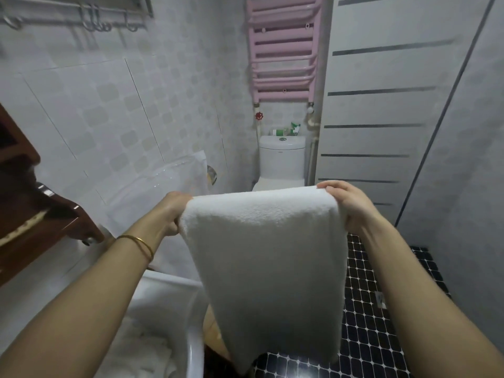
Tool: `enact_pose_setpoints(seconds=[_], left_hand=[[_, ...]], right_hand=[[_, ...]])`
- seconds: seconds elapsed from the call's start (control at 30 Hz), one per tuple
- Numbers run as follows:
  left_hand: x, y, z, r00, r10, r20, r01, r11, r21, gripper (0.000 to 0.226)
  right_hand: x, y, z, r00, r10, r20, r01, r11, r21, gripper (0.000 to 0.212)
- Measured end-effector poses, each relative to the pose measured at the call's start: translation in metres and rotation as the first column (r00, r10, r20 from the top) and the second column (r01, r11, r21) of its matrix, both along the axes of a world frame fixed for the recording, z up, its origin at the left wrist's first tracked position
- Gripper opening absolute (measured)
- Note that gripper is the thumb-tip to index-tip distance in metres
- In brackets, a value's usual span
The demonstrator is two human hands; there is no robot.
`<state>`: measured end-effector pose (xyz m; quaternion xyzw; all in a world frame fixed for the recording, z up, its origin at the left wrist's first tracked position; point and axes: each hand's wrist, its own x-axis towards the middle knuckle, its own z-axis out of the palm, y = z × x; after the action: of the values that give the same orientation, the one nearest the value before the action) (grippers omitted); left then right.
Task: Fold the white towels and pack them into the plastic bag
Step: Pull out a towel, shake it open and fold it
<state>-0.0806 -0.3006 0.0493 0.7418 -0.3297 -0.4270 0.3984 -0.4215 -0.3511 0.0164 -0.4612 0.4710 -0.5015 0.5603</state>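
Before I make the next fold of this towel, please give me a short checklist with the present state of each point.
1. Left hand grips a top corner of the white towel: ok.
2. Right hand grips the other top corner: ok.
3. Top edge spread and roughly level: ok.
4. Lower end clear of the floor: cannot tell.
5. Plastic bag near, leaning at the tiled wall: ok; mouth open: cannot tell.

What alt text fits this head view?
A left hand and right hand grip the top corners of a white towel, which hangs down. A clear plastic bag sits by the tiled wall at left, a toilet beyond.
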Motion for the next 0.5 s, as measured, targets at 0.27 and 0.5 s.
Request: enact_pose_setpoints(seconds=[0.27, 0.5], left_hand=[[0.011, -0.002, -0.001, 0.958, -0.018, -0.287, 0.074, 0.98, 0.184, 0.016], [0.012, 0.001, 0.001, 0.967, -0.154, -0.204, 0.206, 0.941, 0.269, 0.021]], right_hand=[[-0.025, 0.016, 0.021, 0.878, 0.426, -0.217, -0.452, 0.888, -0.087, 0.069], [-0.011, 0.012, 0.01, 0.72, -0.083, -0.689, -0.273, 0.879, -0.391, 0.041]])
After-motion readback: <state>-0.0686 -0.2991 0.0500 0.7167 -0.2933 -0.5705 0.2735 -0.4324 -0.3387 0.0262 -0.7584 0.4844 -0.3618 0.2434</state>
